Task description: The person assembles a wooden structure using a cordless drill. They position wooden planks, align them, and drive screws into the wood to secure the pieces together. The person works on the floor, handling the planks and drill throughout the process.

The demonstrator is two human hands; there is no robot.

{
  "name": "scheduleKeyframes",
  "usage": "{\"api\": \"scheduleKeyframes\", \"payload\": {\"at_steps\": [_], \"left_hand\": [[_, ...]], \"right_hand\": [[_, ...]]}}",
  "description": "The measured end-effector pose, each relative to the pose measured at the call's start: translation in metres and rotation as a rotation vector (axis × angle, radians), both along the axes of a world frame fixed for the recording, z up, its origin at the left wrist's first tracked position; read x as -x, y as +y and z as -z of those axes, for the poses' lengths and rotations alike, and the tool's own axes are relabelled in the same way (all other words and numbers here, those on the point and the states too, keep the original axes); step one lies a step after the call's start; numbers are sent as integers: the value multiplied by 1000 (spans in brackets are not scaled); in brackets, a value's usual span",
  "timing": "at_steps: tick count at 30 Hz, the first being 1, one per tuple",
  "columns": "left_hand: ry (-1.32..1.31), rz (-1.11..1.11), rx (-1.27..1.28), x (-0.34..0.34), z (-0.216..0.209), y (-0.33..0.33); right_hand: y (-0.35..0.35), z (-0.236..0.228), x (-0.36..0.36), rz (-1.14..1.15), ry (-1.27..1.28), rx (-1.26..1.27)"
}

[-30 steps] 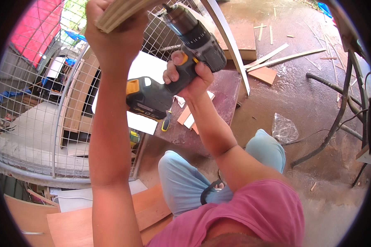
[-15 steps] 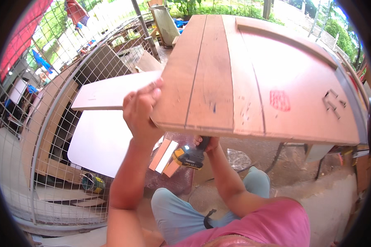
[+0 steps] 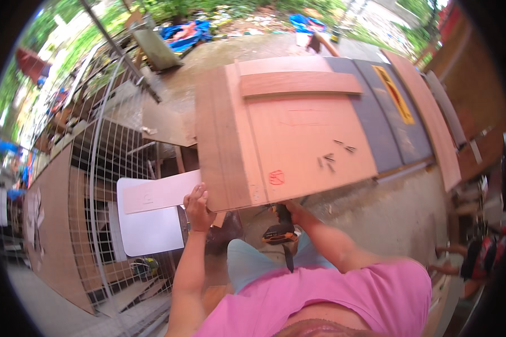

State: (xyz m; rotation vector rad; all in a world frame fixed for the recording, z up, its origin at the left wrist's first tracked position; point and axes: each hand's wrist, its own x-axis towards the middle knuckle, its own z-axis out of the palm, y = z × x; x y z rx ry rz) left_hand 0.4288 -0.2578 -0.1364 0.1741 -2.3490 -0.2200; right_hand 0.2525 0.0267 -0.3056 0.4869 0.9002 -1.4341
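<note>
A broad brown wooden panel [image 3: 303,129] lies in front of me, with pencil lines and a red mark on its face. My left hand [image 3: 198,208] is closed around its near left corner, next to a narrow white board [image 3: 162,192] that reaches out to the left. Below the panel's near edge, my right hand [image 3: 296,212] grips the handle of a yellow and black cordless drill [image 3: 280,233]. The tip of the drill is hidden under the panel. Several small screws or nails [image 3: 329,159] are scattered on the panel, and a wooden strip [image 3: 301,84] rests across its far part.
Dark grey boards [image 3: 385,132] adjoin the panel on the right, with a long yellow object [image 3: 393,94] on them. A wire mesh fence [image 3: 98,168] stands at left, near a white sheet [image 3: 152,230]. Another person [image 3: 478,255] shows at the far right.
My view has shifted, bringing in more of the boards at right. The panel now appears flatter and farther off. Both hands keep their grips, and more of the drill shows.
</note>
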Motion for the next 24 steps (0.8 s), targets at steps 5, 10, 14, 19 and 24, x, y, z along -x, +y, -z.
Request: {"api": "scheduleKeyframes", "payload": {"at_steps": [5, 10, 14, 19, 24], "left_hand": [[-460, 13, -395, 10, -56, -8], [-492, -319, -238, 109, -89, 43], [-913, -528, -197, 156, -69, 98], [-952, -423, -136, 141, -67, 81], [-964, -414, -126, 103, -75, 33]], "right_hand": [[89, -61, 5, -122, -56, -209], [159, -142, 24, -190, -39, -354], [226, -177, 39, -351, 372, -459], [316, -163, 34, -583, 656, -685], [391, -170, -24, -461, 839, -781]]}}
